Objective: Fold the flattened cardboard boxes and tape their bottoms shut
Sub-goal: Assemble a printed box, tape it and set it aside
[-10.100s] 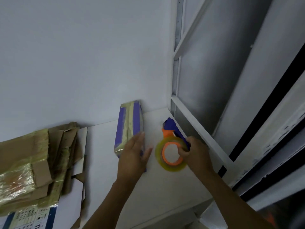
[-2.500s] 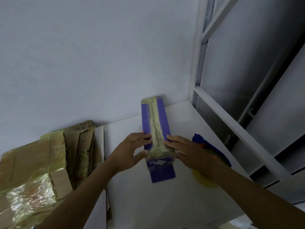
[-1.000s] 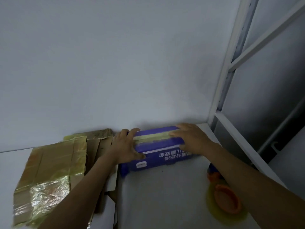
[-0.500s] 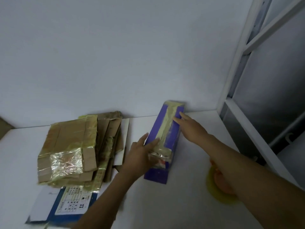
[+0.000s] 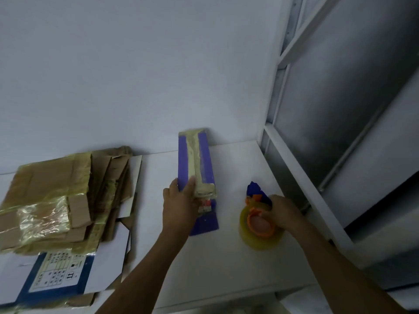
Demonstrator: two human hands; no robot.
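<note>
The purple box (image 5: 196, 168), gripped at its near end by the left hand (image 5: 181, 207) on the table (image 5: 226, 257), should be braced while the tape dispenser (image 5: 258, 220) — clasped by the right hand (image 5: 281, 211) — is lifted squarely.

Left hand (image 5: 179, 205) gripped my purple box (image 5: 197, 164) | right hand (image 5: 282, 211) held the tape dispenser (image 5: 258, 220) | flattened cardboard stack (image 5: 56, 196) lay left.

A white tabletop (image 5: 226, 257) fills the lower frame, carrying a taped purple box (image 5: 199, 159) at centre with its far end against the wall, a tape roll (image 5: 258, 236) at lower right, and flattened cardboard boxes (image 5: 45, 200) piled at left over a blue-and-white flat box (image 5: 56, 277).
</note>
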